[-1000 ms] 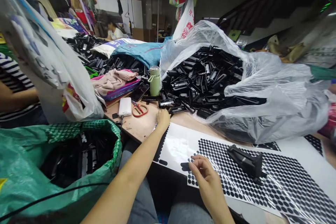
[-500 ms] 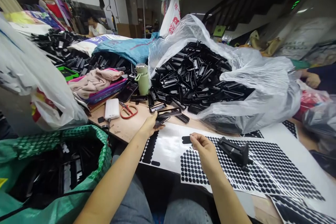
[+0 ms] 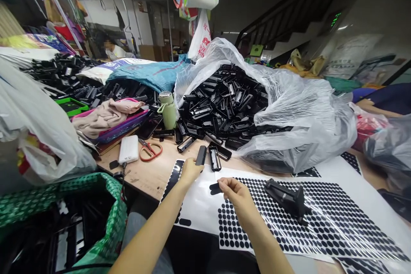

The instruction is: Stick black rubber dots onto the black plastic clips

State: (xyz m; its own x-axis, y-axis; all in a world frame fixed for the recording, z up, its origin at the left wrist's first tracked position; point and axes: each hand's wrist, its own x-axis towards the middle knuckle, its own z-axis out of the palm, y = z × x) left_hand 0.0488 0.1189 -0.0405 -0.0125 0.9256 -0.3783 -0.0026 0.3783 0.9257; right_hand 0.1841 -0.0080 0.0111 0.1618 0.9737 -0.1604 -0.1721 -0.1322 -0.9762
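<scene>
My left hand is closed around a narrow black plastic part, which stands tilted up with its smooth face showing. My right hand pinches black oval stickers between thumb and fingertips, above white backing paper; they look like two, one overlapping the other. Just past the left hand, a black plastic frame lies on the table, touching or very near the held part. Under the right forearm spreads a sheet of round black stickers. A larger black bracket-like part rests on that sheet.
A clear plastic bag spills many black parts onto the table. Left of them stand a green bottle, red-handled scissors and a white power bank. A green bag holding black parts sits at lower left.
My left hand has turned the black part upright and moved it away from the loose parts. My right hand still pinches the stickers, slightly nearer the left. The whole view has shifted.
</scene>
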